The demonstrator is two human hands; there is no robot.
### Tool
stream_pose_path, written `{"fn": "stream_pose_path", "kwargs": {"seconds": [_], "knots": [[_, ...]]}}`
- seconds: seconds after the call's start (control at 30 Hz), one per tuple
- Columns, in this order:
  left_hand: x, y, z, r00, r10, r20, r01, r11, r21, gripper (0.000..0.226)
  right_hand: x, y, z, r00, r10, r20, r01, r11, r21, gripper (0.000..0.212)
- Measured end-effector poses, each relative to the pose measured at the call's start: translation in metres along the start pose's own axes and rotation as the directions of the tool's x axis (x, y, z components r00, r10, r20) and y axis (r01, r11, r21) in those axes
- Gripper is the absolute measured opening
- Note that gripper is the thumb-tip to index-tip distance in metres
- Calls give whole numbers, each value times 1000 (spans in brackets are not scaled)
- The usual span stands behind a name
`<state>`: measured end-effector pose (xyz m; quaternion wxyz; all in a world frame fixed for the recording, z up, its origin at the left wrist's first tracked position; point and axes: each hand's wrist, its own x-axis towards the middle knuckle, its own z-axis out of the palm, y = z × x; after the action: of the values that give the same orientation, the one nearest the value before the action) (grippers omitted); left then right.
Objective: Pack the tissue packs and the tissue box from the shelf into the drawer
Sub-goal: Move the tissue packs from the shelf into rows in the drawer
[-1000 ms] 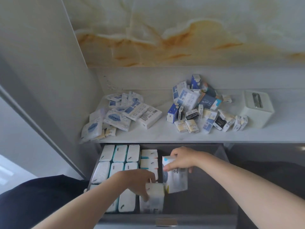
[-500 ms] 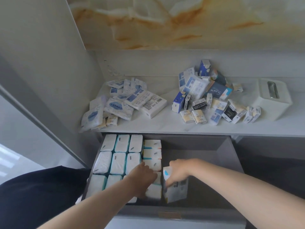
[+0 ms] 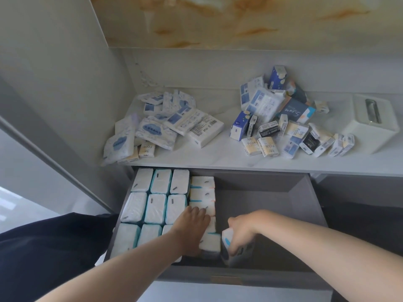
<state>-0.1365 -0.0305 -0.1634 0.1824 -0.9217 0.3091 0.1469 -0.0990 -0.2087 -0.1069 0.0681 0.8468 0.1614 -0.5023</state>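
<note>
The grey drawer [image 3: 283, 201] stands open below the white shelf [image 3: 218, 158]. Its left half holds several white tissue packs [image 3: 156, 204] in neat rows. My left hand [image 3: 192, 225] lies flat on the column of packs beside those rows, fingers straight. My right hand [image 3: 242, 233] grips a white pack with a blue mark [image 3: 227, 243], upright on the drawer floor next to that column. On the shelf lie a left heap of soft packs [image 3: 165, 125], a right heap of small packs [image 3: 281, 123] and a white tissue box [image 3: 370, 123].
The drawer's right half [image 3: 272, 232] shows bare grey floor. A grey cabinet wall [image 3: 54, 88] rises at the left. Marble-patterned panelling [image 3: 239, 20] backs the shelf. Dark clothing [image 3: 48, 247] fills the lower left.
My right hand has lowered the blue-marked pack down into the drawer beside the column. My left hand has slid forward and flattened onto the packs. The camera has tilted down.
</note>
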Motion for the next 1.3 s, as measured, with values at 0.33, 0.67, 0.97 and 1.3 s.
{"fn": "stream_pose_path", "kwargs": {"seconds": [0.33,0.67,0.97,1.3], "knots": [[1,-7,-4,996,-90,15,91,988,-121,70,-7,3,-9,988,-151,22,148,985,92,50],[4,-15,-9,998,24,63,-18,996,-92,80,-13,-3,-13,993,-101,58,96,992,85,56],[-6,1,-29,982,154,109,-144,985,-91,58,-26,2,-21,994,109,-13,-109,993,50,46],[3,23,-29,968,-149,201,196,950,-242,65,-28,-2,-14,986,152,-64,-138,972,192,38]]}}
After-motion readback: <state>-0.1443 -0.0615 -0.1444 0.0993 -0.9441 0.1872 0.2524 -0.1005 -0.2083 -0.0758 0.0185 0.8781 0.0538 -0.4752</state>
